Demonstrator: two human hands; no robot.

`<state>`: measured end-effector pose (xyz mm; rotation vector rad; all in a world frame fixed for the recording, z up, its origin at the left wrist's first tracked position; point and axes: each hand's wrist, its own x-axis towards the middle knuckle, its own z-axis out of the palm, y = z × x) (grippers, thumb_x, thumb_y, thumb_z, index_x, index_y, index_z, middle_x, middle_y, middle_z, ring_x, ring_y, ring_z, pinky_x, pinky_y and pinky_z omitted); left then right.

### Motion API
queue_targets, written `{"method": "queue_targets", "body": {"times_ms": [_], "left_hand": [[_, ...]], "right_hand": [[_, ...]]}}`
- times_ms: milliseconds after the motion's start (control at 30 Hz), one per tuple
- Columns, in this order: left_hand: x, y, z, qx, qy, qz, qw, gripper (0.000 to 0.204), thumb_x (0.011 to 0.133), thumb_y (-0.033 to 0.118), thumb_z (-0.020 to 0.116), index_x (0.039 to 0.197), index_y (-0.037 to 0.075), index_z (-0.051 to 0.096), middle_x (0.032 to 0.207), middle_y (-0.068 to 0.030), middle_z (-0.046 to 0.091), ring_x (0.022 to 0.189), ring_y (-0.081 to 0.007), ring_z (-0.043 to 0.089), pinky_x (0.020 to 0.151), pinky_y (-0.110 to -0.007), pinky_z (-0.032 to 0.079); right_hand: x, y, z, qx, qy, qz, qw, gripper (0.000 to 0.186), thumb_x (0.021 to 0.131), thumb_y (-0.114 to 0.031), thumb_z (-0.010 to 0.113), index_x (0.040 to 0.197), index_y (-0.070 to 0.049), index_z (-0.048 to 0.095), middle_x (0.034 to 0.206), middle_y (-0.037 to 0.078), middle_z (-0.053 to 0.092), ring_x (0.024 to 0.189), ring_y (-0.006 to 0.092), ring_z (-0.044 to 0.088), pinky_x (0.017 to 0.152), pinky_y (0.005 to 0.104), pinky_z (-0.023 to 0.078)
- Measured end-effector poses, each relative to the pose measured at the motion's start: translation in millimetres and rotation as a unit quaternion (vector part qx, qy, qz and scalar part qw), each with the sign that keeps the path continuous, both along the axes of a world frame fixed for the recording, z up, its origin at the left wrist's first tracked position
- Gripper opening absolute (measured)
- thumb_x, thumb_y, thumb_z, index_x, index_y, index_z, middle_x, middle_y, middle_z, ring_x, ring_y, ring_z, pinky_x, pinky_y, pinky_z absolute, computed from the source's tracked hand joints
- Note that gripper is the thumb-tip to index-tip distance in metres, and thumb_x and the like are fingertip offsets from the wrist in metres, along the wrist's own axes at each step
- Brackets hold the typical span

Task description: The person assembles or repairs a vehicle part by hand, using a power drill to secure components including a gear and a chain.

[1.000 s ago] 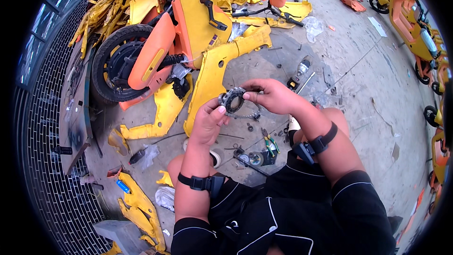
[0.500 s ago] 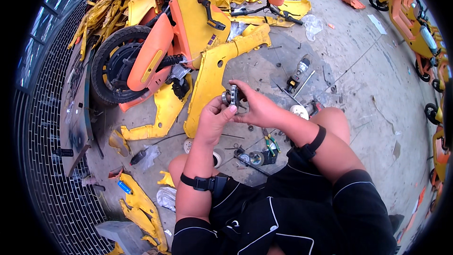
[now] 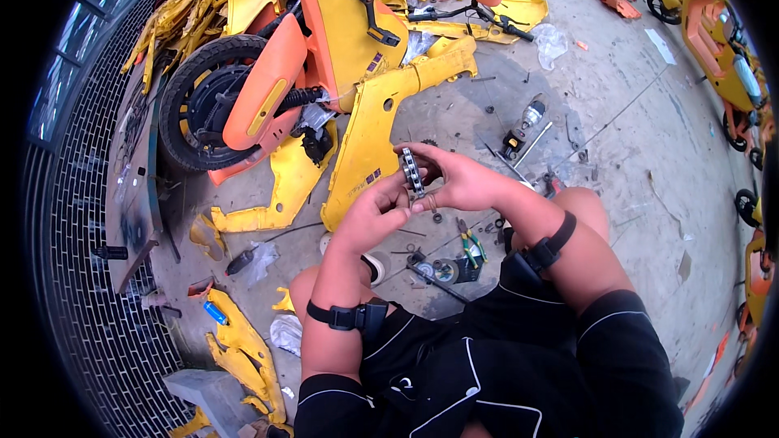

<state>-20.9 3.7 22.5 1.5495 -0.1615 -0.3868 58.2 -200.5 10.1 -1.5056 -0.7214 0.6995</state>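
Between my two hands, at the centre of the view, a small metal ring-shaped part (image 3: pixel 411 170) with a linked, chain-like rim stands edge-on. My right hand (image 3: pixel 458 182) grips it from the right, fingertips over its top and thumb low. My left hand (image 3: pixel 373 215) has its curled fingers on the lower left of the part; some fingertips are hidden behind it. Beneath my hands, small dark washers, green-handled pliers (image 3: pixel 473 243) and a round disc (image 3: pixel 445 270) lie on the concrete floor. A drill-like power tool (image 3: pixel 523 126) and a thin rod lie beyond my right hand.
An orange and yellow scooter (image 3: pixel 341 24) lies ahead left, among broken yellow panels (image 3: pixel 361 162) and a heap of plastic pieces (image 3: pixel 178 8). A dark board (image 3: pixel 126 195) stands by the brick wall (image 3: pixel 89 259). A row of scooters (image 3: pixel 714 57) lines the right edge.
The ring part has turned from showing its face to edge-on and shifted slightly right. My right hand has wrapped further round it, and my left fingers sit lower on it.
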Motion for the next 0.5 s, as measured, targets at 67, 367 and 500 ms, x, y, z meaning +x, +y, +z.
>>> {"method": "queue_targets", "body": {"times_ms": [67,367,500], "left_hand": [[0.1,-1.4,3.5,0.001,0.009,-0.008,1.000,0.065,0.079,0.009,0.058,0.143,0.000,0.052,0.071,0.0062,0.045,0.064,-0.0048,0.043,0.062,-0.022,0.034],[-0.2,9.0,-3.0,0.021,0.016,-0.043,0.999,0.060,0.085,0.010,0.059,0.144,0.000,0.052,0.072,0.0079,0.045,0.067,-0.0046,0.043,0.064,-0.022,0.036],[-0.5,4.6,-4.3,0.033,0.013,-0.051,0.998,0.060,0.086,0.004,0.058,0.145,0.000,0.051,0.074,0.0080,0.045,0.069,-0.0038,0.044,0.066,-0.022,0.037]], "right_hand": [[2.1,0.3,0.9,0.011,0.004,0.010,1.000,0.095,0.076,-0.006,0.086,0.155,-0.005,0.032,0.124,0.011,0.064,0.114,0.0204,0.061,0.104,0.0379,0.047],[-1.1,-0.1,10.2,-0.033,0.012,0.053,0.998,0.095,0.075,-0.006,0.087,0.154,-0.006,0.034,0.121,0.009,0.068,0.114,0.0199,0.062,0.101,0.0372,0.048],[1.1,-1.9,4.6,-0.042,0.034,0.055,0.997,0.095,0.074,-0.006,0.088,0.154,-0.006,0.034,0.120,0.010,0.068,0.113,0.0195,0.063,0.099,0.0366,0.049]]}}
